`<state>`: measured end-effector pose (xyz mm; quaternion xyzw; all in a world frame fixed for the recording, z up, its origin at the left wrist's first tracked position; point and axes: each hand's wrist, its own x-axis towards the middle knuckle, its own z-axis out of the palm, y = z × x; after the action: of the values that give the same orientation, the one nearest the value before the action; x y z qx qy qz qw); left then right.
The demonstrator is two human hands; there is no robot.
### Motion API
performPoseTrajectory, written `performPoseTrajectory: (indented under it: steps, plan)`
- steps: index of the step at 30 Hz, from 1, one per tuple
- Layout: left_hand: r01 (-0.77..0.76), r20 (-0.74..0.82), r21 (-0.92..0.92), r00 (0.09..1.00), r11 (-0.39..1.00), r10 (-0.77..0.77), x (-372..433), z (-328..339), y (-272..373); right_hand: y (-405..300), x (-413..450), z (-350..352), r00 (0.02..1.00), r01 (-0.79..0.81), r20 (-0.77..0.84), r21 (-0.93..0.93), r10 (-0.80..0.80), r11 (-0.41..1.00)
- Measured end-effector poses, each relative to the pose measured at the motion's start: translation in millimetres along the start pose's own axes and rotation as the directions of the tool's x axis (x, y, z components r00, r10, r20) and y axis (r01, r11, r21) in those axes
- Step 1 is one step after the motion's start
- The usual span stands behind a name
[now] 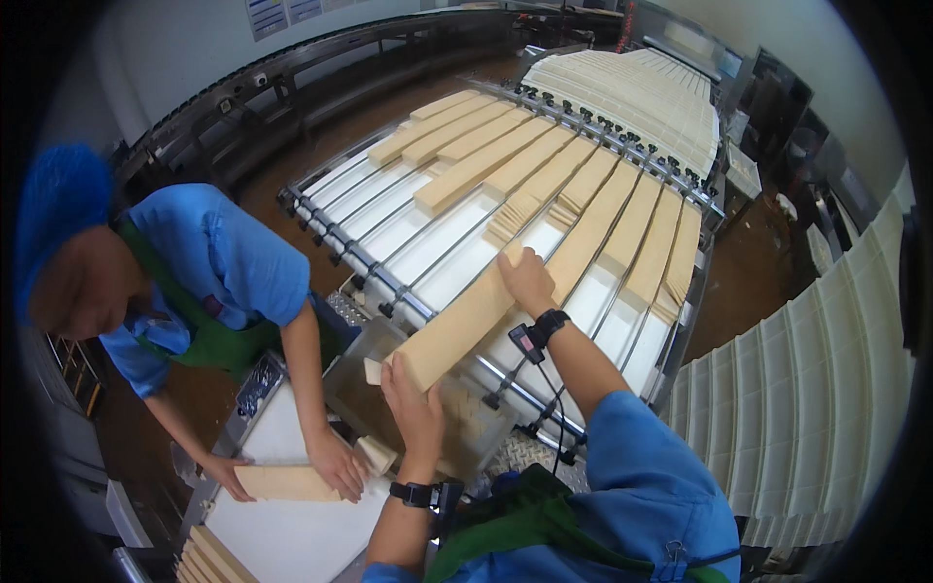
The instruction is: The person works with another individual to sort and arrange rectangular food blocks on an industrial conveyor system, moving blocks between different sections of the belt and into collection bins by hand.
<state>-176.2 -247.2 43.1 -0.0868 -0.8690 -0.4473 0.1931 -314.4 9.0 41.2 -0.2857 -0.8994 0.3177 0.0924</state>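
Between my two hands a long stack of pale dough sheets (458, 324) is held at a slant, over a grey bin and the near edge of the lane table. My left hand (414, 408) grips its lower end, fingers on one side and thumb on the other; a small loose dough piece (372, 371) sticks out beside the fingers. At the upper end my right hand (526, 280) is closed around the stack. Beyond, rows of similar stacks (466, 178) lie in lanes split by thin metal rods, some with fanned ends (516, 215).
A grey plastic bin (466, 444) with dough scraps stands below my hands. At left a co-worker's hands (339, 466) hold a shorter stack (288, 483) on a white work surface (291, 532). A metal rail with black knobs (364, 255) edges the lane table. Ribbed pale sheets (794, 379) hang at right.
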Motion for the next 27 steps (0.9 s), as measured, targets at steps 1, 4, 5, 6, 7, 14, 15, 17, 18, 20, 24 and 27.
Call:
performPoseTrajectory:
  steps: [1, 4, 5, 6, 7, 14, 15, 17, 18, 20, 24, 27]
  plan:
    - [-0.010, 0.000, 0.010, 1.000, 1.000, 0.010, 9, 10, 0, 12, 24, -2, 1.000, 0.000, -0.001, 0.014, 0.000, 1.000]
    - [0.009, 0.188, -0.061, 0.982, 0.998, 0.002, 33, 40, 1, 57, 90, 4, 0.992, 0.123, 0.024, -0.344, -0.122, 0.931]
    - [0.004, 0.189, -0.045, 0.982, 0.999, 0.004, 37, 49, 0, 63, 105, 4, 0.992, 0.125, 0.030, -0.329, -0.122, 0.936]
    - [0.028, 0.254, -0.042, 0.967, 0.999, -0.016, 38, 61, -5, 70, 122, 3, 0.991, 0.130, 0.011, -0.355, -0.135, 0.926]
    - [0.049, 0.318, -0.037, 0.947, 0.998, -0.035, 43, 70, -3, 77, 138, 1, 0.989, 0.133, -0.010, -0.380, -0.148, 0.915]
    - [0.076, 0.308, -0.001, 0.949, 0.997, -0.071, 58, 113, -2, 70, 169, -12, 0.990, 0.093, 0.133, -0.317, -0.053, 0.944]
    - [0.096, 0.294, 0.014, 0.951, 0.995, -0.096, 59, 120, 2, 76, 174, -11, 0.995, 0.075, 0.091, -0.325, -0.047, 0.943]
    - [0.076, 0.323, -0.020, 0.944, 0.997, -0.066, 67, 135, 12, 95, 188, -3, 0.998, 0.047, -0.022, -0.339, -0.058, 0.940]
    - [0.089, 0.337, -0.041, 0.939, 0.995, -0.070, 70, 140, 13, 93, 188, -2, 0.988, 0.032, -0.129, -0.352, -0.082, 0.936]
    - [0.090, 0.356, -0.073, 0.933, 0.993, -0.059, 75, 154, 11, 92, 190, -10, 0.996, 0.034, -0.064, -0.336, -0.058, 0.941]
    - [0.010, 0.412, -0.126, 0.910, 0.992, 0.043, 88, 180, -8, 79, 173, -12, 0.984, 0.075, -0.130, -0.329, -0.124, 0.941]
    - [0.102, 0.432, -0.173, 0.902, 0.980, -0.018, 93, 183, -14, 64, 141, -12, 0.975, 0.192, -0.059, -0.253, -0.213, 0.948]
